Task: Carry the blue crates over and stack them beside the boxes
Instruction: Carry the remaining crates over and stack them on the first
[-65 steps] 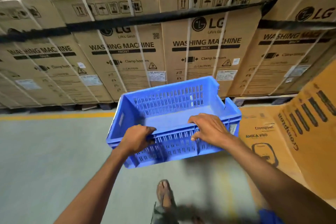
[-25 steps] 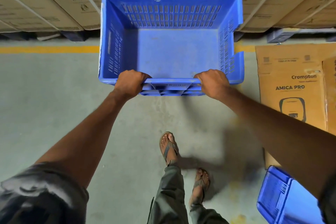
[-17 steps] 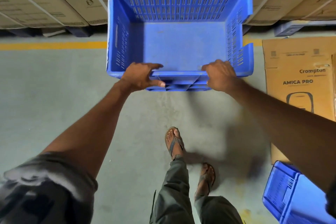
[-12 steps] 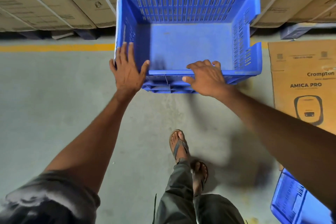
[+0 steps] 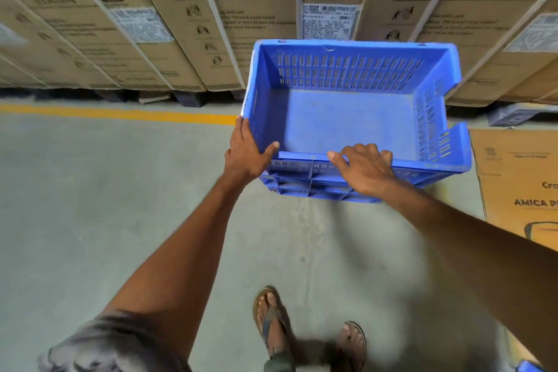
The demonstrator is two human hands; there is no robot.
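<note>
An empty blue crate (image 5: pixel 347 118) sits on top of other blue crates (image 5: pixel 305 187), whose ribbed edges show under its near side. The stack stands on the floor right in front of tall washing machine boxes (image 5: pixel 256 9). My left hand (image 5: pixel 246 154) lies flat against the crate's near left corner, fingers stretched along the outer wall and thumb on the rim. My right hand (image 5: pixel 365 169) rests on the near rim with its fingers curled over the edge.
A yellow floor line (image 5: pixel 120 113) runs along the foot of the boxes. A flat Crompton carton (image 5: pixel 519 178) lies to the right of the stack. A corner of another blue crate (image 5: pixel 531 367) shows at the bottom right. My sandalled feet (image 5: pixel 271 317) stand on grey concrete.
I carried the crate up to the boxes and lowered it onto the stack. My left hand let go of the rim and moved flat to the corner; my right hand shifted along the rim.
</note>
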